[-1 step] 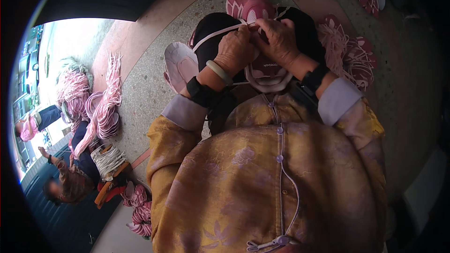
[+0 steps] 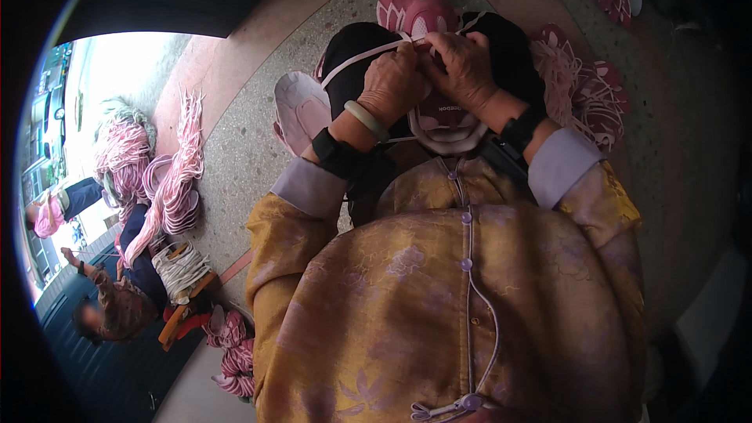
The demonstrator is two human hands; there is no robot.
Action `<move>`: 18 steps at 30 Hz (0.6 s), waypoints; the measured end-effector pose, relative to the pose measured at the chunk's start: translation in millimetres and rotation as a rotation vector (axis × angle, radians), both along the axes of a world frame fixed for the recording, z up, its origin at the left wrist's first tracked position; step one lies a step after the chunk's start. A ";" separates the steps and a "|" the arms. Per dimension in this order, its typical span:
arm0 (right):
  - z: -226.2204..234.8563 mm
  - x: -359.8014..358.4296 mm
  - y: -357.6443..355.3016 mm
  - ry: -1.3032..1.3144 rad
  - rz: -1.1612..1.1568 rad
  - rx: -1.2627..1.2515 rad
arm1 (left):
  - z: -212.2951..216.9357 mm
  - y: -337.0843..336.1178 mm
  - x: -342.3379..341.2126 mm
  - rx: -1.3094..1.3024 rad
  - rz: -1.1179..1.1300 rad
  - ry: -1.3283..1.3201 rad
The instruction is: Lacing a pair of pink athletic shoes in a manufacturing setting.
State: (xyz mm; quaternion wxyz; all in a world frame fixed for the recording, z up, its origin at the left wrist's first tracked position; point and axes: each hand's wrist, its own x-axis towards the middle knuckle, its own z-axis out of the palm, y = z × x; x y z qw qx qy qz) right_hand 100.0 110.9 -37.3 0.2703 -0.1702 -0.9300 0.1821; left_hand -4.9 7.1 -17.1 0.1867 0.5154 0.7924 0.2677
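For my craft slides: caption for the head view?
Left hand and right hand pinch a pale pink strap over a shoe sole on the lap.

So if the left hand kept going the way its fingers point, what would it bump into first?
The left hand points up and right in the picture, so it would probably meet the right hand first, right beside it on the pale strap. Depth is hard to judge here.

Left hand [image 2: 392,84] and right hand [image 2: 466,70] are closed together over the lap, pinching a pale pink strap [image 2: 356,63] at a shoe sole [image 2: 442,121]. A loose pink sole [image 2: 300,110] lies just left. Heaped straps [image 2: 176,180] sit on the speckled floor [image 2: 235,149], beside a seated co-worker [image 2: 110,305].
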 end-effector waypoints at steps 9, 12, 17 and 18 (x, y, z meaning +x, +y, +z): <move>-12.3 3.8 -2.5 0.005 -0.019 -0.062 | 5.8 11.8 -2.0 -0.192 -0.130 0.197; -8.7 4.7 -4.9 0.023 -0.009 -0.059 | 8.0 12.3 -2.1 -0.265 -0.147 0.227; -8.3 2.0 -3.4 0.126 -0.037 -0.077 | 15.4 12.1 2.6 -0.200 -0.090 0.195; -8.0 1.0 -4.0 0.113 -0.041 -0.092 | 18.3 12.1 2.4 -0.241 -0.060 0.164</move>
